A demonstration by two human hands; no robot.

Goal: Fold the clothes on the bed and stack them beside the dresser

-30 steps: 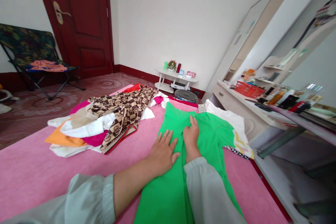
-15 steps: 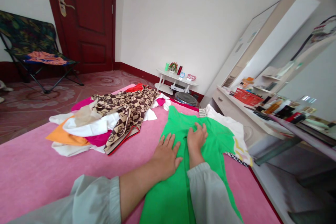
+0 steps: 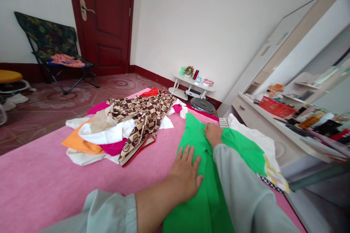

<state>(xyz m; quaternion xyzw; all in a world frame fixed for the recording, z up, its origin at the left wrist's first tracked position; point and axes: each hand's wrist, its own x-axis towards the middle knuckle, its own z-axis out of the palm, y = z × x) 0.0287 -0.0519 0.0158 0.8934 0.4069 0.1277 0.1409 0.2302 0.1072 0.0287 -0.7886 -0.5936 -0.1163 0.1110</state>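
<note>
A long green garment (image 3: 197, 204) lies spread over the pink bed cover (image 3: 153, 174), its kind not clear from here. My left hand (image 3: 186, 174) rests flat on its left side, fingers stretched out. Farther up, my right hand (image 3: 213, 133) is closed on the green fabric, its fingertips partly hidden. One green part reaches out to the right past my right sleeve. Beyond it lies a white garment (image 3: 258, 136) with yellow marks and a checkered trim, partly covered by the green one.
To the left is a heap of clothes with a brown patterned garment (image 3: 144, 116) on top. A dressing table with a red basket (image 3: 276, 107) stands close on the right. Behind are a low white stand (image 3: 191, 82), a folding chair (image 3: 51, 40) and a red door (image 3: 109, 18).
My right hand has moved to the far end of the green garment and closed on the fabric, drawing it into folds. My left hand stays flat on it. The view has turned left.
</note>
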